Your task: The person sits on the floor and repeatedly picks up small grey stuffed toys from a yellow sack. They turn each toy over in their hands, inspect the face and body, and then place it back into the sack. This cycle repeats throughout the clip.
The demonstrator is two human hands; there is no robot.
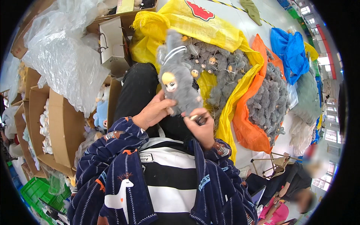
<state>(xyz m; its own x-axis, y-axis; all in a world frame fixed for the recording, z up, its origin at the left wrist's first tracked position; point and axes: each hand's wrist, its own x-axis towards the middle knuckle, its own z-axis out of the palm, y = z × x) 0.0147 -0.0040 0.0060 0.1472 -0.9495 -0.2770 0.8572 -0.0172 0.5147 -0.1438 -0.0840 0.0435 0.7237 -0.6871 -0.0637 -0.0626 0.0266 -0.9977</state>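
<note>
A grey plush doll [182, 84] with long ears, a white-striped band and a small moulded face is upright in front of me, over my lap. My left hand [154, 111] is closed on its lower side, fingers pinching the fur. At the doll's bottom edge, my right hand [202, 129] is closed around a small dark tool [200, 119]; its exact kind is mostly hidden by my fingers. Just beyond lies an open yellow woven sack [242, 41] holding several similar grey plush dolls [225, 75], with loose threads among them.
To the right stands an orange sack [243, 129] full of grey plush, with a blue bag [288, 52] farther off. Cardboard boxes [67, 127] of plush toys and clear plastic sheeting [67, 56] line my left. A green crate [39, 193] sits lower left. Other people [296, 187] sit at lower right.
</note>
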